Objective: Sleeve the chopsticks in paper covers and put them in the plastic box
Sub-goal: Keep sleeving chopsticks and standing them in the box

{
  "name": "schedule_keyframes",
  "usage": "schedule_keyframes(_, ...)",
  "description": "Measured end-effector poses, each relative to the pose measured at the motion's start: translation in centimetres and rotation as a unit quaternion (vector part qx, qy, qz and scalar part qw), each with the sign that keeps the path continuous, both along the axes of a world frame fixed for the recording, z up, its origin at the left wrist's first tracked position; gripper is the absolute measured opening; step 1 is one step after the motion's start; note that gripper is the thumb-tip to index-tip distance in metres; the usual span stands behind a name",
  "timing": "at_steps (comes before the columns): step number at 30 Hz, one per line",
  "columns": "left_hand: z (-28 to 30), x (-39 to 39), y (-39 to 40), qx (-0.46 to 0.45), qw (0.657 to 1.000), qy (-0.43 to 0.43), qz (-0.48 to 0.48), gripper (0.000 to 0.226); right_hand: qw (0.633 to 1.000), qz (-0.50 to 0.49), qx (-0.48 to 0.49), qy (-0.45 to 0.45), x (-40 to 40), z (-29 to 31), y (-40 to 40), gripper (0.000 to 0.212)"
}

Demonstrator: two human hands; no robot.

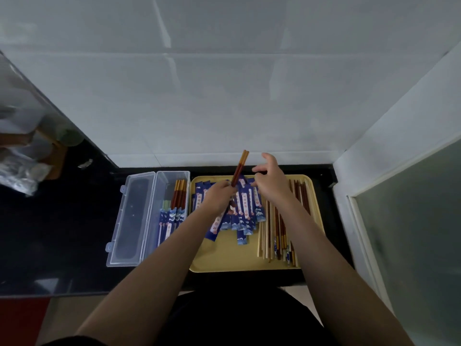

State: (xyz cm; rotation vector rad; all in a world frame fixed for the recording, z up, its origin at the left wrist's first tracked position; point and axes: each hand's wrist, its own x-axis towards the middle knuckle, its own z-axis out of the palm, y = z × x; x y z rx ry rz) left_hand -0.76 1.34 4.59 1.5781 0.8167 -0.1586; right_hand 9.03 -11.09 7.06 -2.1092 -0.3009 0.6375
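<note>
Over a pale yellow tray (224, 260) sitting on a glossy black counter (62, 233) against a white tiled wall (224, 83), the left hand (218, 197) is gripping a red-brown chopstick pair in a blue paper cover (238, 171); the right hand (270, 182) is hovering with fingers relaxed beside it, right of the clear plastic box (172, 178).

Both forearms are bare down to the left hand (217, 197) and the right hand (270, 182), with no watch or ring. A dark garment covers the torso (239, 320).
</note>
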Motion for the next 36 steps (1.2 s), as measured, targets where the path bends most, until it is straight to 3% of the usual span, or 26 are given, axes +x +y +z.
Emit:
schedule_keyframes(4, -1.1, -2.6, 3.7, 0.195, 0.977, 0.026, 0.085, 0.015, 0.987, 0.067, -0.144, -0.014, -1.9, -4.0, 1.5, 0.025)
schedule_keyframes(7, -1.7, -4.8, 6.9, 0.275, 0.952, 0.079, 0.107, 0.015, 0.961, 0.138, -0.238, -0.023, -4.1, -7.2, 2.7, 0.013)
schedule_keyframes(9, -2.3, -6.1, 8.5, 0.279, 0.95, 0.11, 0.088, 0.016, 0.953, 0.136, -0.269, -0.012, -5.5, -8.6, 3.4, 0.013)
schedule_keyframes(16, -4.6, -8.5, 10.1, 0.272, 0.943, 0.186, -0.056, 0.018, 0.934, 0.127, -0.334, -0.028, -8.2, -10.4, 5.3, 0.058)
schedule_keyframes(22, -5.8, -9.7, 9.9, 0.314, 0.91, 0.24, -0.128, 0.027, 0.932, 0.099, -0.348, -0.017, -9.0, -10.9, 6.1, 0.032)
schedule_keyframes(27, -6.1, -10.0, 9.7, 0.298, 0.915, 0.229, -0.145, 0.028, 0.937, 0.085, -0.338, -0.017, -9.1, -10.9, 6.1, 0.014)
schedule_keyframes(33, -5.6, -9.6, 9.4, 0.265, 0.92, 0.254, -0.134, 0.026, 0.946, 0.052, -0.319, -0.035, -8.9, -10.1, 4.9, 0.027)
schedule_keyframes(36, -4.4, -9.0, 8.5, 0.321, 0.917, 0.223, -0.084, 0.019, 0.957, 0.012, -0.282, -0.068, -8.7, -9.3, 4.0, 0.035)
